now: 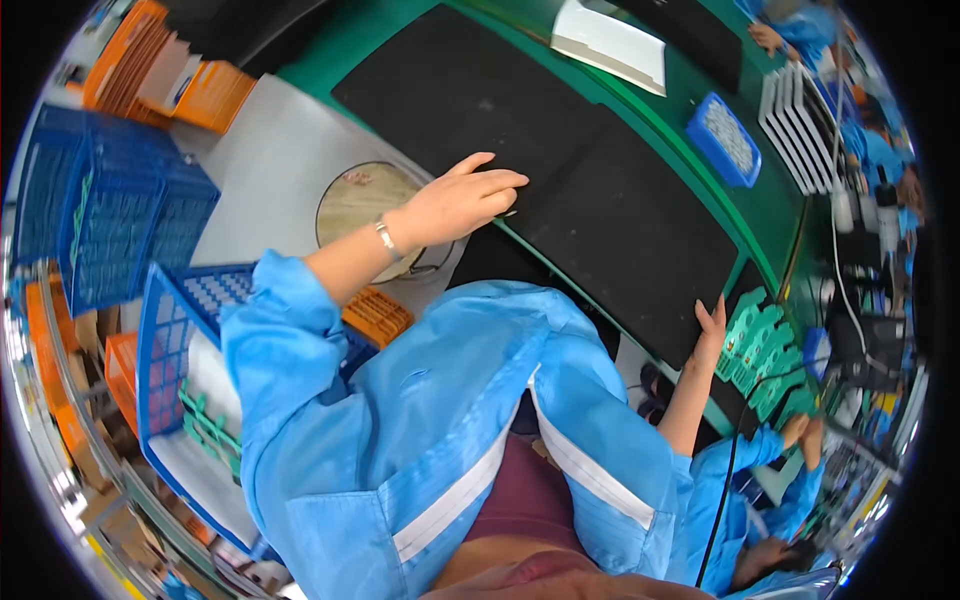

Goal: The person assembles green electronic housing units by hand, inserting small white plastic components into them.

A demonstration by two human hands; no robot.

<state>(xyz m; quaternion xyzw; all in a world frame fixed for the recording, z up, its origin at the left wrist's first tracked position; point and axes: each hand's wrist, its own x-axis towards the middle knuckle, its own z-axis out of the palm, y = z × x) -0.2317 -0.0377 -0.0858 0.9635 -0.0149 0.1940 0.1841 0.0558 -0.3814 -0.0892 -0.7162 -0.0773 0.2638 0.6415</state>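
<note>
My left hand (462, 203) hovers over or rests on the near edge of a black mat (590, 190); I cannot tell if it touches. Its fingers are stretched out and no object shows in them. A silvery band (387, 240) circles that wrist. A tiny pale speck (510, 213) shows at the mat's edge beside the fingertips. Toward the mat's right end is my right hand (710, 330), fingers apart and holding nothing visible. Just right of it stand several green toothed plastic pieces (765, 345).
A blue tray of small parts (724, 140), a white sheet-like piece (612, 48) and white racks (797, 128) lie beyond the mat. Blue crates (120, 205), orange bins (212, 97) and a round stool (362, 205) are left. A co-worker's hands (802, 435) show at lower right.
</note>
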